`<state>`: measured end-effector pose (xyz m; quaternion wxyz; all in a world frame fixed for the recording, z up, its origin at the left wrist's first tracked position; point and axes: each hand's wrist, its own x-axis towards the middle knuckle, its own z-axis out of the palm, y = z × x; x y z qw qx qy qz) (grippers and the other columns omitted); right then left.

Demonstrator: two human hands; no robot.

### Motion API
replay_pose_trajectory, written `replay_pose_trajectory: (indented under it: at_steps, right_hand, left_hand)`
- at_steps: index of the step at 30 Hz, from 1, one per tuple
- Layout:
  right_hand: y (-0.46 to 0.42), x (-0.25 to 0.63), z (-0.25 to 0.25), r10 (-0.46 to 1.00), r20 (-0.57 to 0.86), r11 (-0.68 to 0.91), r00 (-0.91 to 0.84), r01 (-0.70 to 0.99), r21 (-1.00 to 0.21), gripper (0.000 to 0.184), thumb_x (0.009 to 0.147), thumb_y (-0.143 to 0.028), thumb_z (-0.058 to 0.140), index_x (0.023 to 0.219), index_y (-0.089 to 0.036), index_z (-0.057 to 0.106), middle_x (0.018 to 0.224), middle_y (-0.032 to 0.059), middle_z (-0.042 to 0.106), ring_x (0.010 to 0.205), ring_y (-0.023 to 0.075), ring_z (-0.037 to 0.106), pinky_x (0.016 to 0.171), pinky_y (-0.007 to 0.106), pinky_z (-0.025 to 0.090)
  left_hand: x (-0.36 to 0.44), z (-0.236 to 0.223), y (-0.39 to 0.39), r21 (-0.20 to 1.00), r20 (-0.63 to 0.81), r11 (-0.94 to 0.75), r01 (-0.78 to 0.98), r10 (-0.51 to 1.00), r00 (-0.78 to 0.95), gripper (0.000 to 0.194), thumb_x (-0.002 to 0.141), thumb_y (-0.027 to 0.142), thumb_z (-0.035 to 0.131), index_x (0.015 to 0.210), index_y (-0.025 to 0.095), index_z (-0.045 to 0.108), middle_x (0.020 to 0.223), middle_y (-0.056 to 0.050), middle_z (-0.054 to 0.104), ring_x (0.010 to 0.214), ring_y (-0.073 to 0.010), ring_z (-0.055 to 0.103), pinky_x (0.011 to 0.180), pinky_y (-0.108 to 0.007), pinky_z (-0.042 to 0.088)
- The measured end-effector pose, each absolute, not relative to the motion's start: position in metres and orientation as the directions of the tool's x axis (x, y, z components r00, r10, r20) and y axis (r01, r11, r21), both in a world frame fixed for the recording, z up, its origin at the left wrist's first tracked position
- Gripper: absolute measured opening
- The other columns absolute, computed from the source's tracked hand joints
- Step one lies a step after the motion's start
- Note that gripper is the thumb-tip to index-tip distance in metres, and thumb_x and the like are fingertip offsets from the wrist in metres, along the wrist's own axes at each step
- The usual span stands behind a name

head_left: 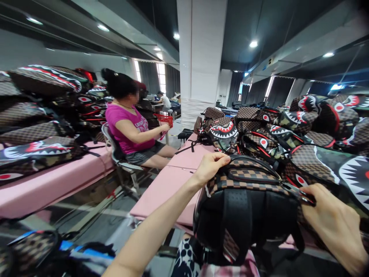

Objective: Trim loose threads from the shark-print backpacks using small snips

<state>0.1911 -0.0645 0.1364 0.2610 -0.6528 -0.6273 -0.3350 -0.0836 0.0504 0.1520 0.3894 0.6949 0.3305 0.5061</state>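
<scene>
A backpack (253, 215) in brown-and-black check with a black back panel and straps lies over my lap and the table's edge. At its upper left, my left hand (211, 165) is closed, pinching the black-trimmed edge between thumb and fingers. My right hand (331, 215) is closed around a pair of small thread snips (306, 197), partly hidden by the fingers. Their metal blades point left and touch or nearly touch the bag's right end, close to a zip. A curved black handle or trim runs along the top of the bag.
Shark-mouth backpacks (317, 161) are heaped on the pink table (164, 184) at the right. Another stack of backpacks (37, 150) fills the left table. A seated person (129, 123) in a magenta shirt works near a red basket (164, 120). A white pillar (200, 57) rises behind.
</scene>
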Motion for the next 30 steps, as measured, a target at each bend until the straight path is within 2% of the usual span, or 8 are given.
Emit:
replay_pose_trajectory:
  at_steps: [2, 4, 6, 9, 15, 23, 25, 30]
  right_hand:
    - [-0.055, 0.199, 0.134, 0.622, 0.783, -0.024, 0.023, 1.000, -0.011, 0.015, 0.071, -0.029, 0.045, 0.078, -0.023, 0.058, 0.074, 0.0016, 0.063, 0.058, 0.0197, 0.058, 0.046, 0.027, 0.034]
    - [-0.045, 0.198, 0.132, 0.614, 0.788, 0.080, 0.048, 0.989, -0.123, 0.018, 0.076, -0.036, 0.047, 0.074, -0.022, 0.058, 0.071, 0.0019, 0.062, 0.061, 0.0190, 0.058, 0.050, 0.027, 0.036]
    - [-0.037, 0.193, 0.132, 0.651, 0.754, 0.181, 0.086, 0.947, -0.265, 0.025, 0.078, -0.043, 0.050, 0.070, -0.021, 0.057, 0.066, 0.0009, 0.060, 0.059, 0.0170, 0.056, 0.053, 0.026, 0.037]
    - [-0.033, 0.187, 0.131, 0.691, 0.709, 0.268, 0.140, 0.862, -0.431, 0.029, 0.079, -0.044, 0.055, 0.064, -0.020, 0.054, 0.060, -0.0007, 0.055, 0.054, 0.0141, 0.051, 0.052, 0.024, 0.036]
    - [-0.049, 0.189, 0.132, 0.636, 0.768, 0.302, 0.078, 0.890, -0.341, 0.023, 0.076, -0.026, 0.055, 0.057, -0.019, 0.043, 0.055, -0.0035, 0.047, 0.049, 0.0103, 0.044, 0.049, 0.022, 0.031]
    - [-0.028, 0.171, 0.154, 0.722, 0.691, -0.002, 0.036, 0.999, -0.049, 0.010, 0.069, -0.013, 0.050, 0.062, -0.018, 0.055, 0.066, 0.0010, 0.060, 0.056, 0.0141, 0.052, 0.051, 0.026, 0.025]
    - [-0.020, 0.175, 0.160, 0.769, 0.639, 0.062, 0.030, 0.991, -0.121, 0.008, 0.067, -0.014, 0.053, 0.061, -0.018, 0.057, 0.065, 0.0008, 0.060, 0.058, 0.0144, 0.053, 0.052, 0.025, 0.027]
    - [0.007, 0.184, 0.176, 0.788, 0.615, 0.415, -0.017, 0.754, -0.510, 0.023, 0.080, -0.034, 0.050, 0.072, -0.017, 0.063, 0.073, 0.0008, 0.062, 0.070, 0.0140, 0.055, 0.064, 0.023, 0.038]
  left_hand:
    - [-0.075, 0.159, 0.038, 0.699, 0.581, -0.598, 0.391, 0.795, 0.176, 0.017, 0.081, 0.026, 0.053, 0.082, 0.014, 0.065, 0.080, -0.005, 0.062, 0.080, -0.0184, 0.053, 0.075, -0.030, 0.040]
    - [-0.061, 0.161, 0.017, 0.409, 0.754, -0.625, 0.665, 0.642, 0.139, 0.019, 0.083, 0.022, 0.052, 0.097, 0.016, 0.064, 0.093, -0.008, 0.063, 0.094, -0.0222, 0.051, 0.083, -0.036, 0.037]
    - [-0.045, 0.154, -0.006, 0.153, 0.826, -0.626, 0.765, 0.506, 0.249, 0.025, 0.083, 0.026, 0.054, 0.107, 0.019, 0.060, 0.101, -0.008, 0.061, 0.097, -0.0232, 0.050, 0.082, -0.037, 0.036]
    - [-0.027, 0.135, -0.028, -0.062, 0.798, -0.627, 0.776, 0.436, 0.416, 0.031, 0.081, 0.035, 0.057, 0.109, 0.020, 0.059, 0.105, -0.008, 0.060, 0.096, -0.0232, 0.051, 0.078, -0.036, 0.037]
    - [-0.018, 0.118, -0.029, -0.158, 0.857, -0.577, 0.801, 0.322, 0.401, 0.025, 0.084, 0.029, 0.054, 0.107, 0.020, 0.062, 0.102, -0.005, 0.063, 0.095, -0.0215, 0.052, 0.080, -0.038, 0.033]
    - [-0.017, 0.110, -0.027, -0.184, 0.842, -0.590, 0.786, 0.317, 0.436, 0.025, 0.084, 0.019, 0.051, 0.104, 0.012, 0.064, 0.106, -0.006, 0.065, 0.094, -0.0213, 0.052, 0.078, -0.034, 0.036]
    - [-0.018, 0.111, -0.023, -0.199, 0.827, -0.597, 0.777, 0.323, 0.460, 0.026, 0.084, 0.019, 0.049, 0.105, 0.011, 0.063, 0.112, -0.008, 0.063, 0.097, -0.0224, 0.053, 0.080, -0.035, 0.038]
    - [-0.021, 0.116, -0.017, -0.255, 0.793, -0.629, 0.734, 0.298, 0.531, 0.029, 0.085, 0.018, 0.043, 0.107, 0.012, 0.062, 0.121, -0.011, 0.059, 0.106, -0.0254, 0.054, 0.087, -0.037, 0.038]
